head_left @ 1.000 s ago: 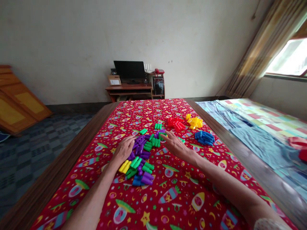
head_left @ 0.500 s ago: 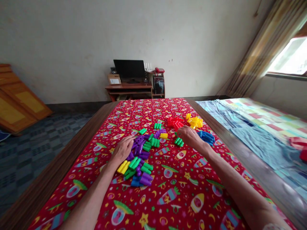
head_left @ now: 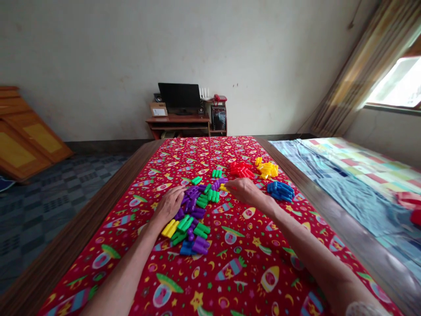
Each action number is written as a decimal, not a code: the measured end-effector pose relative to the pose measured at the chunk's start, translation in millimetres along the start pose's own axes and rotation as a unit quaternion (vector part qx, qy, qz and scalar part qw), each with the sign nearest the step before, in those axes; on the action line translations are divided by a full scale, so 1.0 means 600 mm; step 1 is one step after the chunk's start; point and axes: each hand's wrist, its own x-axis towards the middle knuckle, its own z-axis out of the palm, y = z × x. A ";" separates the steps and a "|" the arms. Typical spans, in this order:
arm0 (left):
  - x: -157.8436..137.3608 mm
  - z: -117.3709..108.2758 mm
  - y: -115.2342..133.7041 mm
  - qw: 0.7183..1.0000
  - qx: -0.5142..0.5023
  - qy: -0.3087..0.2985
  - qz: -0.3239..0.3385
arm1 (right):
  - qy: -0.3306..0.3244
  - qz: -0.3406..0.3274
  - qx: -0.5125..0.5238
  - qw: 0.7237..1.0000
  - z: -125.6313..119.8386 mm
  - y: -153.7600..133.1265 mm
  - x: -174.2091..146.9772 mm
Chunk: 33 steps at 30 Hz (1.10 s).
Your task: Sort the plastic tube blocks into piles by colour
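My left hand (head_left: 170, 204) rests on the cloth at the left side of the loose plastic toy blocks, its fingers stretched out against purple blocks (head_left: 192, 193). It holds nothing that I can see. My right hand (head_left: 245, 191) is across the pile, with its fingers closed together at the right end of a small yellow block (head_left: 223, 187); the fingertips partly cover that block. Green blocks (head_left: 213, 196) lie just left of it. Nearer to me are mixed green, purple, blue and yellow blocks (head_left: 170, 228). What lies under my right palm is hidden.
Sorted heaps lie at the right: red blocks (head_left: 241, 170), yellow blocks (head_left: 268, 170) and blue blocks (head_left: 280, 191). A red patterned cloth (head_left: 230, 272) covers the table. A bed (head_left: 348, 175) stands to the right, and a desk with a monitor (head_left: 179, 97) at the wall.
My right hand has moved left, from beside the red heap to the yellow block, uncovering more of the blue heap. The green block near it is now out of sight. My left hand stays put.
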 end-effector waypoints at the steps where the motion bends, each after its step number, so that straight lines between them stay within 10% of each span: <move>1: 0.000 0.000 0.000 1.000 0.002 -0.003 -0.001 | -0.023 -0.029 0.000 0.999 0.015 -0.016 0.008; 9: 0.000 -0.003 0.004 1.000 0.008 -0.009 -0.008 | -0.044 -0.025 -0.069 0.996 0.092 -0.079 0.029; 20: 0.002 -0.004 0.005 1.000 0.004 -0.015 -0.013 | 0.058 0.157 0.149 0.975 -0.018 0.048 -0.017; 25: 0.001 -0.003 0.005 1.000 0.003 -0.004 -0.004 | -0.052 0.180 0.263 0.946 -0.039 0.122 -0.050; 33: 0.000 -0.002 0.005 1.000 0.001 -0.007 -0.009 | -0.039 0.166 0.109 0.979 -0.037 0.130 -0.060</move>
